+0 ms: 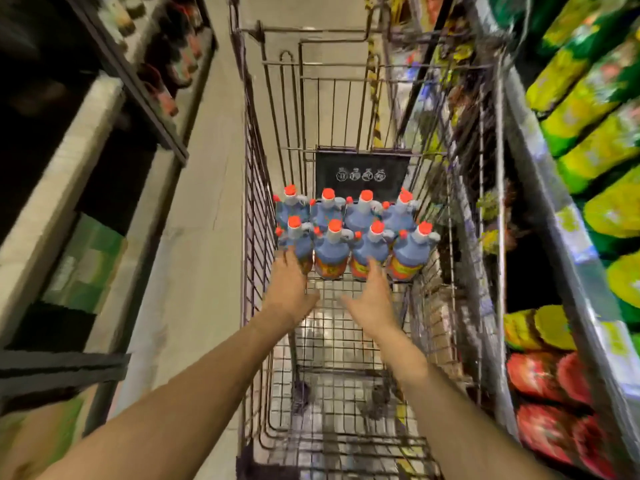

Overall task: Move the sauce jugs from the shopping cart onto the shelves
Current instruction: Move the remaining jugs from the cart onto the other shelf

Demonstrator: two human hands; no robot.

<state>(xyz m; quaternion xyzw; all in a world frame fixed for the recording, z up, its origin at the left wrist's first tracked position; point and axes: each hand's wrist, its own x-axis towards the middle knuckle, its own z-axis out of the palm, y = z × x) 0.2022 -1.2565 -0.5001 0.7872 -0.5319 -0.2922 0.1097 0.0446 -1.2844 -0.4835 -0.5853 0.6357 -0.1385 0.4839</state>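
Red-capped sauce jugs (330, 244) in shopping cart (255, 202), labels (329, 268) blurred, left hand (289, 291), right hand (372, 301), fingers (374, 270) outstretched

A shop aisle, seemingly a supermarket: a wire shopping cart (346, 323) stands between stocked shelves (114, 98), with rows of green and yellow packets (588, 109) on the right, though blur hides their labels.
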